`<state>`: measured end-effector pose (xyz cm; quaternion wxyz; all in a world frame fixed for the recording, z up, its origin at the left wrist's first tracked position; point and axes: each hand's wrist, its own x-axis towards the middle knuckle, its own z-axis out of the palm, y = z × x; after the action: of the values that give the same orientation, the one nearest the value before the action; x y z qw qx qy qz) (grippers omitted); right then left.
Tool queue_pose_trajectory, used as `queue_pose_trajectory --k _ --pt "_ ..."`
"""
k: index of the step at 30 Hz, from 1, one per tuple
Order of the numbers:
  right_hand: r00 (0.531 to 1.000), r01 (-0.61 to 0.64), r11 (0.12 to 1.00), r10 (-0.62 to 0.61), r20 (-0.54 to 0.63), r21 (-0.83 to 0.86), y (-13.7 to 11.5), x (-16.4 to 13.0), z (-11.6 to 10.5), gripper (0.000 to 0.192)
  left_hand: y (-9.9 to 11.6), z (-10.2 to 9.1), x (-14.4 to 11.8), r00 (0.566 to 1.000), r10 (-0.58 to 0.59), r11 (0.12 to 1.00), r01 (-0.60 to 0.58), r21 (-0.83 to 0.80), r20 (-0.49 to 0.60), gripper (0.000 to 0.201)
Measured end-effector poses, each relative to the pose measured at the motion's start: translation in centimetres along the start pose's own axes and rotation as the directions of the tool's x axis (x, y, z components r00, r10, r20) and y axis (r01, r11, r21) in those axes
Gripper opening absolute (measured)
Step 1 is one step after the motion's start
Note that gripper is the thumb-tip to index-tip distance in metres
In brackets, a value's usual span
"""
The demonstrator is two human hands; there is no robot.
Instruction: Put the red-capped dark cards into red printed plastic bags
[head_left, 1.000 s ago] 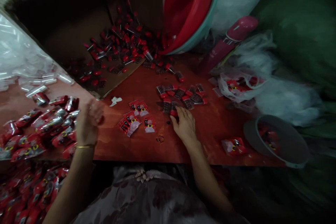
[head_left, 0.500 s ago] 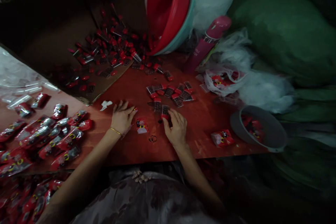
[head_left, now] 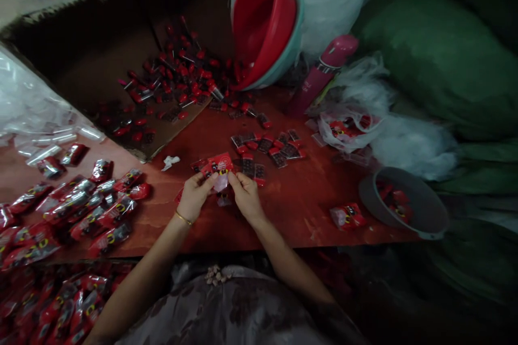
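Between my two hands is a small red printed plastic pouch [head_left: 219, 165] with a pale clear lower part, held just above the table. My left hand [head_left: 195, 195] pinches its left side, a gold bangle on the wrist. The fingers of my right hand [head_left: 246, 194] are closed on its right edge. Under the hands, partly hidden, lies another printed piece [head_left: 224, 199]. Just beyond them, small dark-and-red clear packs [head_left: 248, 164] lie in a loose group on the red table [head_left: 295, 205].
A tipped cardboard box [head_left: 101, 54] spills red-capped items. Filled red packets [head_left: 107, 210] pile up at left. Nested red and teal basins [head_left: 263, 27], a pink bottle [head_left: 319, 75] and a plastic bag [head_left: 350, 129] stand behind. At right are a grey bowl [head_left: 404, 199] and one packet [head_left: 348, 216].
My hands, apart on the table before, have come together and now hold the red pouch between them. The right hand has left the small dark-and-red packs. The view has shifted slightly.
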<state>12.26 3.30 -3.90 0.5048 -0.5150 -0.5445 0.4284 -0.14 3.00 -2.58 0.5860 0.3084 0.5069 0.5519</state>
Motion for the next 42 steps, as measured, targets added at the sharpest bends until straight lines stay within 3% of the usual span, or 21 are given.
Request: queue_pose_trajectory --k 2,4,7,11,12,14,17,20,23,25,28,31,34,35,38,40,42 --pt "1.0 0.014 0.996 -0.015 -0.011 -0.088 0.5 -0.2 -0.1 0.042 -0.3 -0.3 0.2 0.999 0.042 0.989 -0.045 0.144 0.023 0.037" --pt "0.997 0.065 0.976 -0.072 -0.027 -0.206 1.0 -0.3 -0.3 0.041 -0.2 -0.8 0.2 0.988 0.142 0.889 -0.152 0.433 0.055 0.037" --pt "0.989 0.108 0.938 -0.136 -0.062 -0.33 1.6 0.0 -0.9 0.038 0.3 -1.6 0.2 0.974 0.18 0.551 -0.213 0.806 0.134 0.036" --pt "0.991 0.03 0.96 -0.064 -0.114 -0.279 1.9 0.6 -1.5 0.033 0.1 -2.3 0.6 0.909 0.266 0.036 -0.343 0.938 0.322 0.036" --pt "0.99 0.024 0.962 -0.061 -0.128 -0.271 1.9 0.6 -1.5 0.033 -0.1 -2.4 0.9 0.892 0.286 -0.04 -0.353 0.935 0.349 0.043" --pt "0.983 0.042 0.957 -0.09 -0.159 -0.287 1.7 0.4 -1.5 0.035 -0.4 -2.6 1.4 0.872 0.316 -0.096 -0.363 0.927 0.374 0.055" --pt "0.971 0.082 0.948 -0.145 -0.189 -0.306 1.2 0.0 -1.4 0.038 -0.5 -3.0 1.9 0.819 0.357 -0.035 -0.469 0.882 0.45 0.035" --pt "0.965 0.089 0.954 -0.154 -0.213 -0.286 0.9 -0.2 -1.4 0.04 -0.1 -2.9 1.6 0.802 0.405 0.149 -0.533 0.833 0.44 0.026" --pt "0.961 0.099 0.958 -0.163 -0.225 -0.268 0.7 -0.4 -1.3 0.037 0.0 -2.1 0.6 0.89 0.329 0.541 -0.452 0.709 0.317 0.036" --pt "0.962 0.118 0.959 -0.175 -0.209 -0.259 0.5 -0.6 -0.9 0.034 -0.2 -1.1 0.0 0.948 0.202 0.786 -0.307 0.536 0.246 0.037" --pt "0.974 0.131 0.955 -0.174 -0.143 -0.267 0.3 -1.0 -0.5 0.032 -0.5 0.7 -0.6 0.991 0.06 0.964 -0.089 0.249 0.122 0.033" --pt "0.979 0.179 0.937 -0.201 -0.042 -0.301 0.3 -0.7 -2.2 0.03 -0.2 1.8 -0.4 0.998 -0.058 0.998 0.058 -0.02 -0.01 0.032" --pt "0.938 0.34 0.821 -0.331 0.102 -0.459 0.9 0.8 -6.6 0.026 0.5 1.8 0.0 0.979 -0.192 0.973 0.18 -0.147 -0.069 0.034" --pt "0.918 0.391 0.742 -0.359 0.169 -0.544 1.1 1.4 -8.2 0.028 0.7 1.7 0.1 0.971 -0.231 0.962 0.218 -0.165 -0.062 0.035" --pt "0.883 0.465 0.541 -0.235 0.405 -0.701 2.1 3.1 -12.1 0.047 1.0 1.7 0.1 0.941 -0.337 0.92 0.333 -0.206 0.019 0.035" --pt "0.854 0.506 0.479 -0.162 0.494 -0.717 2.8 3.5 -13.0 0.045 1.0 1.8 0.0 0.918 -0.39 0.889 0.396 -0.228 0.074 0.032" --pt "0.843 0.521 0.481 -0.164 0.511 -0.705 3.5 3.2 -12.9 0.034 1.0 1.9 -0.2 0.9 -0.42 0.868 0.436 -0.238 0.116 0.027"
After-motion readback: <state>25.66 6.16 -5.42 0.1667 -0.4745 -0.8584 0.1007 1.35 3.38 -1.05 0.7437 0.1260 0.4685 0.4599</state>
